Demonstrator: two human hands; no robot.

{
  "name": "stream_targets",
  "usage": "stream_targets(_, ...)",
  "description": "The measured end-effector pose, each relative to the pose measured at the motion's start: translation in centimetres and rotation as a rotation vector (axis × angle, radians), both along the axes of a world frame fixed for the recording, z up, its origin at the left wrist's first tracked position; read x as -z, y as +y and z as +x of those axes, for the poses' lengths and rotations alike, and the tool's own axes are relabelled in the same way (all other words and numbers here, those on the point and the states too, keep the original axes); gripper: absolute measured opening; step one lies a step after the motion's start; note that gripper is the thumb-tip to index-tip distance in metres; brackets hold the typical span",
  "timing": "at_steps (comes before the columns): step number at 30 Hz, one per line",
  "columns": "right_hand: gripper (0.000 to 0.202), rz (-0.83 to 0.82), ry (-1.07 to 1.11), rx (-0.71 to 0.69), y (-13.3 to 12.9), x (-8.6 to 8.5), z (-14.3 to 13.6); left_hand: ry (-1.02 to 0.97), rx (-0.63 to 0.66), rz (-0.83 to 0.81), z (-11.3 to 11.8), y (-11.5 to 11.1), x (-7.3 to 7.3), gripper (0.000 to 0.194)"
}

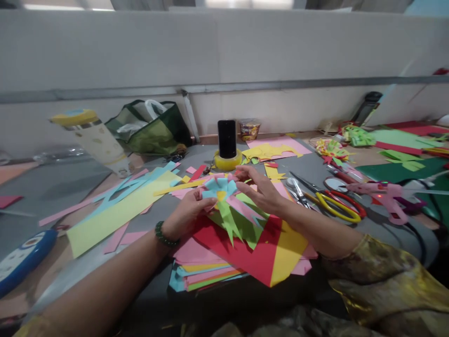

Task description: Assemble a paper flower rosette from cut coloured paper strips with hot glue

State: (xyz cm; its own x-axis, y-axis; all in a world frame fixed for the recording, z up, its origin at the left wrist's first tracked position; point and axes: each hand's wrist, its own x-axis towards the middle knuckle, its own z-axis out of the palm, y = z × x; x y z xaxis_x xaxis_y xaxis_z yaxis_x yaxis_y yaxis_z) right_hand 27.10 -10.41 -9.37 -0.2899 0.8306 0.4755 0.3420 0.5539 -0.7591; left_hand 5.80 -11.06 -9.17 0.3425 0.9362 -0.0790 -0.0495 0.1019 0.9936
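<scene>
Pinching the paper rosette's (220, 186) left edge in my left hand (191, 208), I have it straight ahead, my right hand (257, 189) curved at its right edge, whether gripping I cannot tell. Its tails (228, 220) slant toward me over the paper stack (210, 271) on the grey bench (199, 157), a pale wall (140, 51) beyond.

The left grip (189, 211) (dark bracelet (165, 235) behind) holds a blue paper flower (228, 186) beside the right grip (264, 193).
</scene>
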Motion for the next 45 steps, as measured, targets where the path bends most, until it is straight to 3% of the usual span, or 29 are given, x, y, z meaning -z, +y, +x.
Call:
stream_targets(3,0.032,0.055,-0.064,0.092,0.4,-0.1,0.3,0.016,-0.033,-0.048,0.0,0.0,-0.3,0.043)
stream_targets(7,0.031,0.074,-0.169,0.180,1.0,0.0,0.7,0.072,0.049,-0.064,0.2,-0.1,0.0,0.041)
stream_targets(13,0.039,0.119,-0.284,0.207,1.8,-0.1,1.2,0.206,0.139,0.097,0.0,-0.2,0.1,0.047)
stream_targets(20,0.046,0.198,-0.108,0.362,2.7,-1.1,3.3,0.635,0.004,0.418,-1.0,0.5,0.3,0.067)
stream_targets(24,0.053,0.238,-0.009,0.482,3.5,-1.5,4.7,0.749,-0.048,0.641,-1.4,0.4,0.3,0.051)
stream_targets(27,0.053,0.285,0.031,0.544,3.9,-1.8,5.5,0.745,-0.128,0.709,-1.6,0.2,-0.3,0.031)
stream_targets(36,0.039,0.347,0.076,0.578,4.3,-1.9,6.2,0.569,-0.382,0.725,-3.1,1.4,-1.9,0.033)
stream_targets(41,0.023,0.456,0.225,0.601,4.2,-3.1,6.6,0.604,-0.324,0.744,-2.9,1.0,-1.7,0.025)
stream_targets(45,0.019,0.508,0.306,0.568,1.3,-6.3,7.1,0.600,-0.039,0.901,-3.1,0.5,-1.7,0.023)
